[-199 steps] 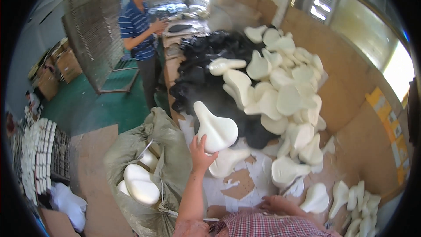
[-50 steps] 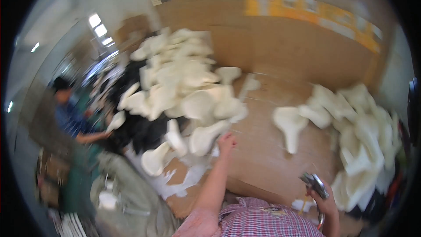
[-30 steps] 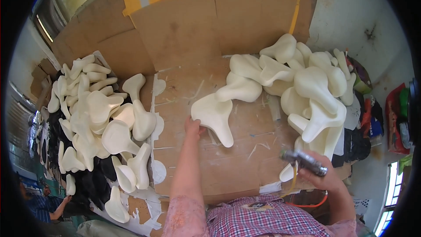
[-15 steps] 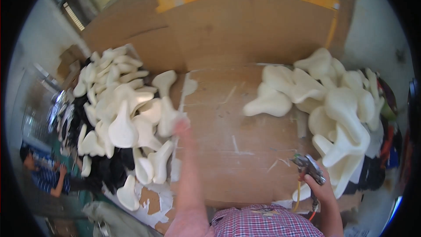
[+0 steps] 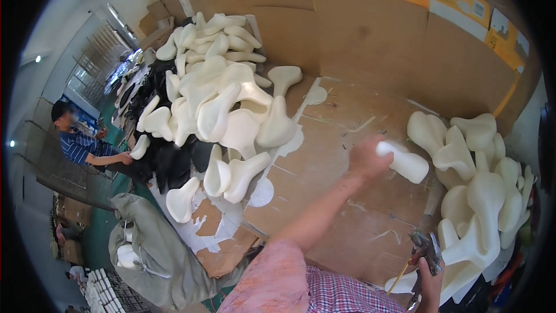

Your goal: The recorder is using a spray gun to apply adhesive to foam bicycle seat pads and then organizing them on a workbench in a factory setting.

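Observation:
My left hand (image 5: 369, 159) reaches across the cardboard-covered table (image 5: 324, 197) and grips a cream-white, saddle-shaped foam piece (image 5: 410, 166). That piece is slightly blurred, tilted, and close to the near-left side of the right-hand pile of similar foam pieces (image 5: 486, 197). Low on the right, my right hand (image 5: 430, 281) is wrapped round a metal spray gun (image 5: 427, 248) with a thin yellow hose. A larger heap of foam saddle pieces (image 5: 223, 87) lies on the left side, apart from both hands.
A tall cardboard screen (image 5: 370, 40) with yellow strips stands behind the table. Black sheets (image 5: 171, 165) lie under the left heap. A grey-green sack (image 5: 156, 249) stands at the near left. Farther left, a person in a striped shirt (image 5: 78, 148) holds a white piece.
My left hand has moved from the edge of the left heap to the right and now grips a foam piece. The view has turned leftward. My right hand still holds the spray gun.

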Demonstrator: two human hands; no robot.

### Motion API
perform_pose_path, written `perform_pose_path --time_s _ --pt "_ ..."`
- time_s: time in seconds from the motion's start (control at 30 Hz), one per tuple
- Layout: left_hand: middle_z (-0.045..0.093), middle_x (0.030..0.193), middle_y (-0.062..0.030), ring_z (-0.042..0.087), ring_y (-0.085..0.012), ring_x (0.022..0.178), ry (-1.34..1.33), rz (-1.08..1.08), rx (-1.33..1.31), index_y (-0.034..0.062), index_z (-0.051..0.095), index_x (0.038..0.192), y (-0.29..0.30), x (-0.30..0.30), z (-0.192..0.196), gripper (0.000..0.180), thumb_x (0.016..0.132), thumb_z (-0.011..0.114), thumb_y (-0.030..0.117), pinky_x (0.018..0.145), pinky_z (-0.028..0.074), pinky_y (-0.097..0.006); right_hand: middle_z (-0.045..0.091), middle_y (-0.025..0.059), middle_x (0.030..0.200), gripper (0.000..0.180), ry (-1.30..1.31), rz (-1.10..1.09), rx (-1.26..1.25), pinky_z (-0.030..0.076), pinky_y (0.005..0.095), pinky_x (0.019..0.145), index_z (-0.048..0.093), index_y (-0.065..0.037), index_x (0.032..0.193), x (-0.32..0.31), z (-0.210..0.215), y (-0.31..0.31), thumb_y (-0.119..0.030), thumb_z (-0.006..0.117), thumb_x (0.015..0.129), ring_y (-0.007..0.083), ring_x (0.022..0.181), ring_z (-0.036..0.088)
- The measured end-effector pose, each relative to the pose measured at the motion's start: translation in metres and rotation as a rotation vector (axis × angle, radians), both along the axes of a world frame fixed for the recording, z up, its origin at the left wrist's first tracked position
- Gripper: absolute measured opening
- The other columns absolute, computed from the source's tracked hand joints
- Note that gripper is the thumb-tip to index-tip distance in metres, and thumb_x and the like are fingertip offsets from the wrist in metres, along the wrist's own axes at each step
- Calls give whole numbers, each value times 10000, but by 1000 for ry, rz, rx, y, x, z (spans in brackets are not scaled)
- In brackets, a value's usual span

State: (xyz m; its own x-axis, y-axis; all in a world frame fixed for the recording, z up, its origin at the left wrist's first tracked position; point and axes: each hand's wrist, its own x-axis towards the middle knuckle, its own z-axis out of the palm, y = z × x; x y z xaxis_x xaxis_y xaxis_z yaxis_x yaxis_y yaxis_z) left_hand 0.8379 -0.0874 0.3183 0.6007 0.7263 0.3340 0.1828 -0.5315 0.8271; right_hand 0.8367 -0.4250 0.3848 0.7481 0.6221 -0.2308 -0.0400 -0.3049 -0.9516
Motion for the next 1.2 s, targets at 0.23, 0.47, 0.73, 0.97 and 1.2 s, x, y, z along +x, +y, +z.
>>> perform_pose_path --time_s 0.23,0.47,0.73,0.97,1.2 --pt "687 937 -137 651 -335 851 699 25 -118 92 690 942 65 -95 85 420 697 659 431 738 515 -400 623 71 843 554 62 220 98 488 295 724 489 21 1261 -15 6 18 -278 665 828 155 773 613" --pt "649 1092 -169 614 -278 1044 408 -128 -611 3 597 1176 68 -145 -74 637 768 684 484 917 461 -374 624 79 872 623 61 297 96 506 310 740 450 22 1321 -37 7 4 -270 683 822 164 779 619" --pt "477 1345 -100 469 -224 1233 188 -162 -864 51 294 1441 48 -200 -90 826 696 631 -69 1059 352 -351 642 60 923 497 71 420 -3 496 283 758 505 -32 1279 -29 36 -11 -47 690 818 128 841 608" --pt "509 1308 -96 500 -226 1192 255 -218 -800 60 344 1417 47 -204 -103 783 699 626 -75 1038 367 -345 632 55 899 464 -109 383 138 486 276 714 543 -19 1235 -42 77 -12 4 686 794 126 804 601" --pt "586 1199 -127 563 -244 1116 337 -182 -914 45 424 1352 41 -225 -82 689 704 654 -7 918 461 -369 639 57 928 512 8 289 147 505 283 745 514 -18 1270 -43 52 -36 -22 692 790 130 835 618"
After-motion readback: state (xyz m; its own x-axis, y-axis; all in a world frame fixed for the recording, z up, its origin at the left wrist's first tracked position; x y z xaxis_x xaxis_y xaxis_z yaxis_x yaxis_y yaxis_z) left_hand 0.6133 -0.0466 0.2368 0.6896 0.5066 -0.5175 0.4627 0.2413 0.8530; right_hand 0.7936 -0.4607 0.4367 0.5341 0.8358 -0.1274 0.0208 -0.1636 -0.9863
